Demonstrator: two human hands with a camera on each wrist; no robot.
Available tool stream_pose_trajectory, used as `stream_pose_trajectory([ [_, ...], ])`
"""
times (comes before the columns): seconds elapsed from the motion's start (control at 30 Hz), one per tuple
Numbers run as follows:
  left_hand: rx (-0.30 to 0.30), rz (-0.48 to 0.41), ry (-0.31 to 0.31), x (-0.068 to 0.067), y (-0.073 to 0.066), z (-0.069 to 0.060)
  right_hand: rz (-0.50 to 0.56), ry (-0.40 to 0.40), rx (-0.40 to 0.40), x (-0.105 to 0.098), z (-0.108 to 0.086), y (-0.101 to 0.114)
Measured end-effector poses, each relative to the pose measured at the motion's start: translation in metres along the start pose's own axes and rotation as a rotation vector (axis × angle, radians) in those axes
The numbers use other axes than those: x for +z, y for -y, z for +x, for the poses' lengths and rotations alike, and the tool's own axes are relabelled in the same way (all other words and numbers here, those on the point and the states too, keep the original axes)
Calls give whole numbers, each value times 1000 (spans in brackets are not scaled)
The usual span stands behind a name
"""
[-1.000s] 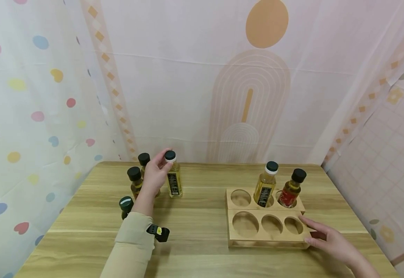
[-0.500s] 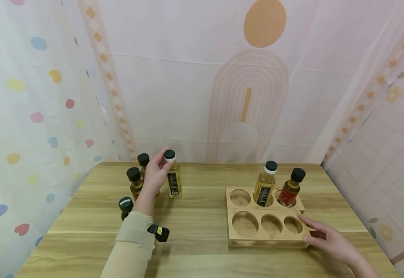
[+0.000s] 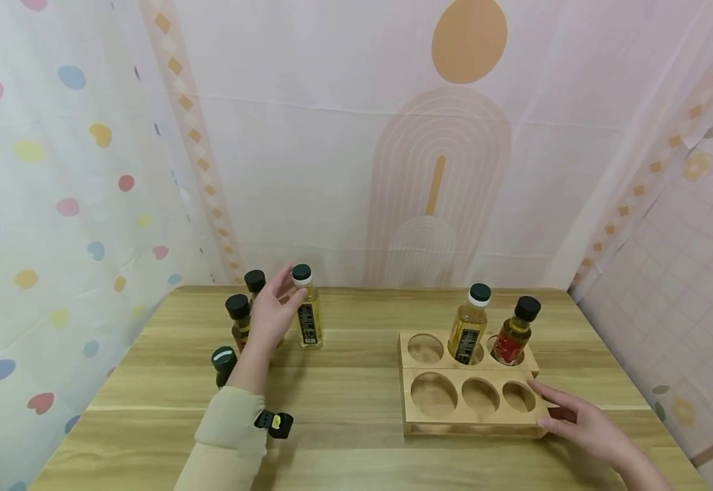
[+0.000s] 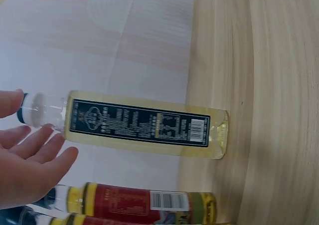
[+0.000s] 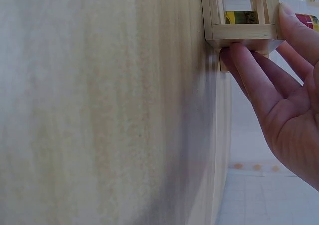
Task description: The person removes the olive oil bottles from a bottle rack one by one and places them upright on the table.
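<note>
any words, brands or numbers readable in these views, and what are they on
No text is clear enough to quote.
Tall bottle: dark label, lines of print and a barcode, too blurred.
Red-labelled bottles beside it: print, a barcode, too blurred.
Yellow bottle in the wooden rack: label too small.
Racked red-label bottle: too small.
Green cap: white mark, too small.

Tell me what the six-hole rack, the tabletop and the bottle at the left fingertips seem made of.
Six-hole rack: likely wood or bamboo, pale, smooth; joined slats show.
Tabletop: wood or printed laminate, satin; grain streaks run across it.
Bottle: clear glass or plastic, glossy; yellow contents show through.
</note>
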State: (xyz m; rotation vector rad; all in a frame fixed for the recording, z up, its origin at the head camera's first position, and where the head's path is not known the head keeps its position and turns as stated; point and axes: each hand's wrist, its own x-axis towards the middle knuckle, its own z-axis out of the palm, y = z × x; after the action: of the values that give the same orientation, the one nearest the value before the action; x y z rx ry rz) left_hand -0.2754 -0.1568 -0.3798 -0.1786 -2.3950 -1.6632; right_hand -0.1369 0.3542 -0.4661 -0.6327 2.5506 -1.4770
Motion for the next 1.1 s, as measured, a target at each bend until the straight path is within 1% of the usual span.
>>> stream_pose_trajectory([
  [0.13, 5, 63, 44, -3, -6, -9, -3, 7, 7, 0, 0, 1],
  [0.33, 20, 141, 79, -7, -11, -22, -20, 1, 6, -1, 0, 1],
  [0.53, 72, 204, 108, -10, -11, -37, -13, -9, -6, 0, 0, 0],
  [0.67, 113, 226, 134, -10, -10, -43, 3, -7, 4, 0, 0, 0],
  [0.8, 123, 238, 165, -8, -10, -46, 16, -2, 11, 0, 0, 0],
  [0.9, 116, 241, 185, -4, -8, -48, 17, 0, 10, 0, 0, 0],
  [1.1, 105, 237, 226, 8, -5, -52, 15, -7, 7, 0, 0, 0],
])
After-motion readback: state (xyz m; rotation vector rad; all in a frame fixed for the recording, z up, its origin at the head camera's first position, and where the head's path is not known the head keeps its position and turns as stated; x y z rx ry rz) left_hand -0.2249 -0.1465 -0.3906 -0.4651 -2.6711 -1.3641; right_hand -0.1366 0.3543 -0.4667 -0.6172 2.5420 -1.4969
